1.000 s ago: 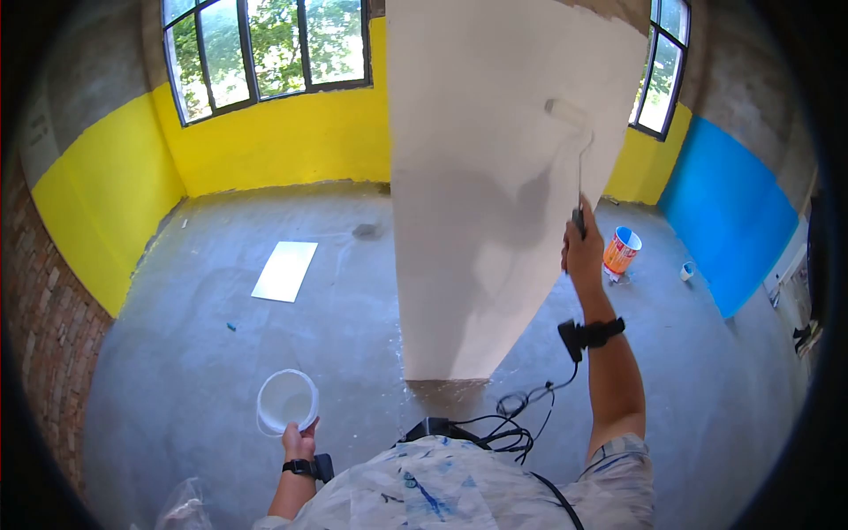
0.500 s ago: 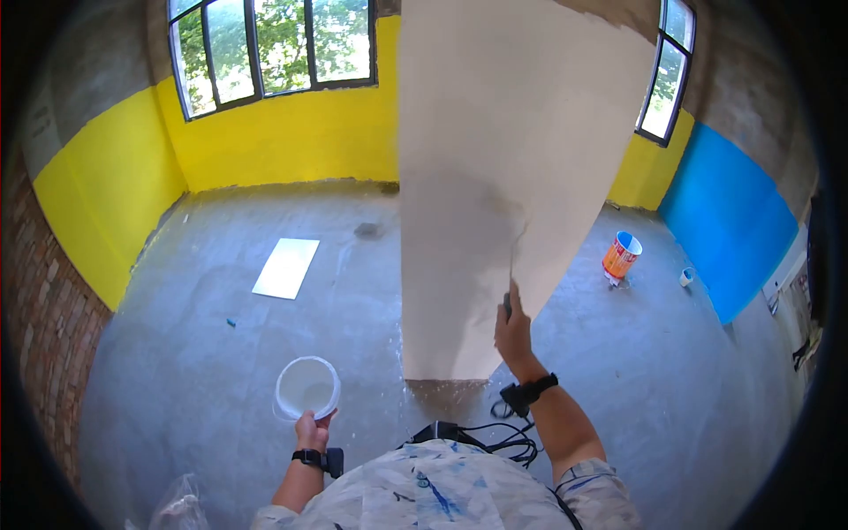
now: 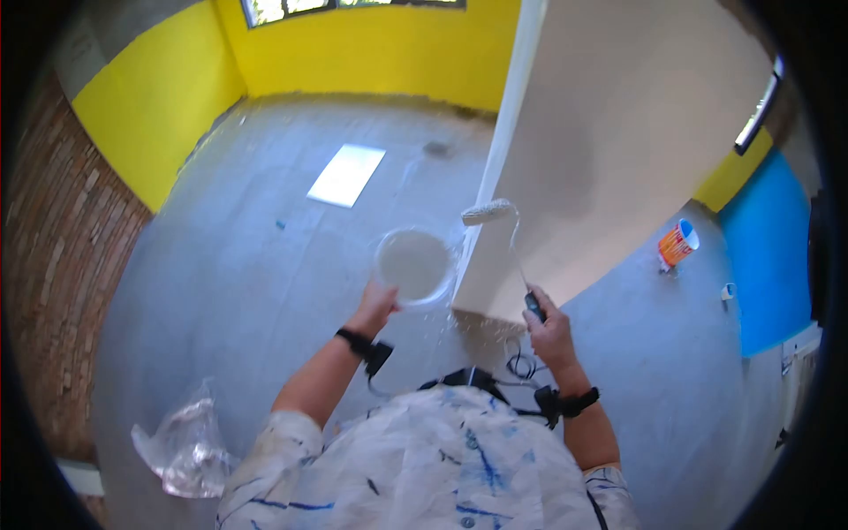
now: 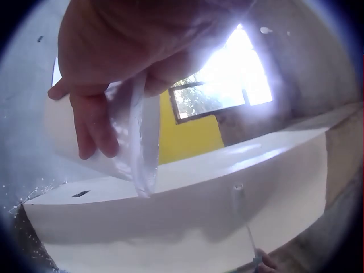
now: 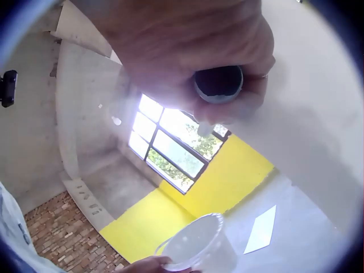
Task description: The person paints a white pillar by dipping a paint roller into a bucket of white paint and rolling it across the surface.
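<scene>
Left hand (image 3: pixel 376 302) grips tub (image 3: pixel 415 230) rim (contents unclear) | right hand (image 3: pixel 549 331) clutches roller handle (image 3: pixel 533 306), mostly hidden

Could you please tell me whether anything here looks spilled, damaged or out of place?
White paint specks dot the floor beside the pillar, and a crumpled clear plastic bag lies loose near the brick wall. Nothing else stands out.
</scene>
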